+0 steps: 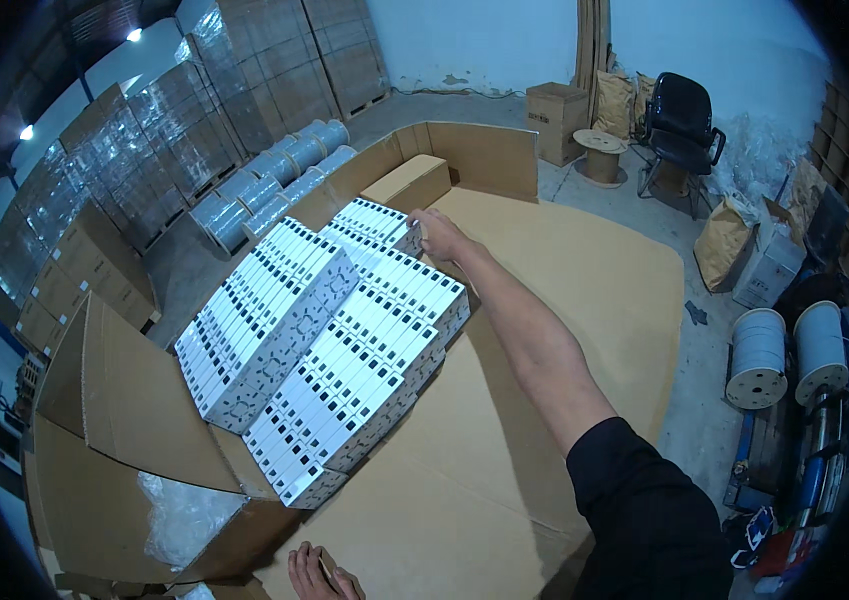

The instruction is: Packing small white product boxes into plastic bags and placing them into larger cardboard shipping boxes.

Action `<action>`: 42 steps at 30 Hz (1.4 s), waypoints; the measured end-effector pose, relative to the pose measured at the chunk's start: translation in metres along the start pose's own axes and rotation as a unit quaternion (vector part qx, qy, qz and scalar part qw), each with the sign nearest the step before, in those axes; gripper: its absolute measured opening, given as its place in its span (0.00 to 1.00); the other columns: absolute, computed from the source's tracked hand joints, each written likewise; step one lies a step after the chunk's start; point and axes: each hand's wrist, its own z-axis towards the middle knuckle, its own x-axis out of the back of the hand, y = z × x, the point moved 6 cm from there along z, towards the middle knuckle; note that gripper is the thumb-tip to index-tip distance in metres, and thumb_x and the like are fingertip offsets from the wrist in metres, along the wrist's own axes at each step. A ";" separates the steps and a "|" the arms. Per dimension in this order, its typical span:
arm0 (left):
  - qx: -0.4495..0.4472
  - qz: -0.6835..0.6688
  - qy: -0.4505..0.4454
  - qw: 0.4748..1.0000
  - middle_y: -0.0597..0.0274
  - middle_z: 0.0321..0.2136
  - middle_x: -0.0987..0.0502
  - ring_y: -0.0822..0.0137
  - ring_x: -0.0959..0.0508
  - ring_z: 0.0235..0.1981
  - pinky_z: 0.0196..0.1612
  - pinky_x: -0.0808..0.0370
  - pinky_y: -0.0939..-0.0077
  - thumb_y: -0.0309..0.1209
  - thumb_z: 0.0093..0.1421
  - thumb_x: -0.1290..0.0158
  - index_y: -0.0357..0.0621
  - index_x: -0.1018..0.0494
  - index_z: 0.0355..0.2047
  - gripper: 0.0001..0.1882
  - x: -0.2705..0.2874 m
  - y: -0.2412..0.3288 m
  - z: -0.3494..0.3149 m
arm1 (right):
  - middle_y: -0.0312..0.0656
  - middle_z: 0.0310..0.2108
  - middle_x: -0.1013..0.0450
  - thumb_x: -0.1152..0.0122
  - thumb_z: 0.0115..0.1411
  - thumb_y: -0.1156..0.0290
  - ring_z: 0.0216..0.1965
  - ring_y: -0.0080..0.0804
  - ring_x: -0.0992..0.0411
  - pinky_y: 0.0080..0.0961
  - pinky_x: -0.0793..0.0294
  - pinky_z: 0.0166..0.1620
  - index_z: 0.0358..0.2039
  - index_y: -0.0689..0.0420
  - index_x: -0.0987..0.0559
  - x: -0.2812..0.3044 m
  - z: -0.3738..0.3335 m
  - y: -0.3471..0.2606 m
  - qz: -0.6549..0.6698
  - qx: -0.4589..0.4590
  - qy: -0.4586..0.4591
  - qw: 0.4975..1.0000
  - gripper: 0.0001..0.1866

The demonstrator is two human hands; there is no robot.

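Observation:
Rows of slim white boxes (pixel 344 370) with dark square marks stand packed side by side on a large brown cardboard sheet (pixel 544 400). On their left side a second layer of the same boxes (pixel 264 310) rises higher, its end face printed with a dark pattern. My right arm stretches forward, and my right hand (pixel 436 236) grips the end of a white box (pixel 406 238) at the far right corner; its fingertips are partly hidden. Low in the picture, my left hand (pixel 322 573) is over the cardboard near the front, fingers apart and partly cut off by the lower edge.
Upright cardboard flaps (pixel 484 155) border the sheet, with a brown carton (pixel 406 182) inside the far one. Clear plastic wrap (pixel 184 515) lies in an open carton at left. Beyond are wrapped pallets (pixel 174 120), a black chair (pixel 682 125) and cable spools (pixel 756 355).

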 end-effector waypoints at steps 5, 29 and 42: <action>0.014 -0.004 0.002 1.000 0.38 0.58 0.31 0.35 0.36 0.61 0.65 0.40 0.46 0.27 0.64 0.52 0.30 0.32 0.56 0.21 -0.002 0.000 0.002 | 0.51 0.51 0.28 0.40 0.55 0.83 0.55 0.53 0.31 0.39 0.31 0.59 0.53 0.51 0.26 -0.003 0.003 0.001 0.036 -0.007 0.013 0.999 0.25; 0.085 -0.045 0.019 0.995 0.45 0.59 0.32 0.42 0.39 0.65 0.68 0.44 0.50 0.25 0.62 0.52 0.36 0.31 0.55 0.20 -0.011 -0.019 -0.019 | 0.43 0.42 0.24 0.35 0.54 0.74 0.45 0.48 0.25 0.43 0.25 0.47 0.40 0.51 0.20 0.131 -0.128 -0.102 -0.072 0.048 0.159 0.984 0.12; 0.154 -0.312 0.088 0.933 0.51 0.46 0.23 0.57 0.23 0.49 0.56 0.28 0.64 0.29 0.67 0.50 0.35 0.31 0.53 0.16 0.010 -0.025 -0.049 | 0.49 0.38 0.23 0.31 0.49 0.76 0.41 0.50 0.25 0.41 0.26 0.45 0.40 0.58 0.20 0.003 -0.316 -0.316 0.158 0.157 0.005 0.975 0.15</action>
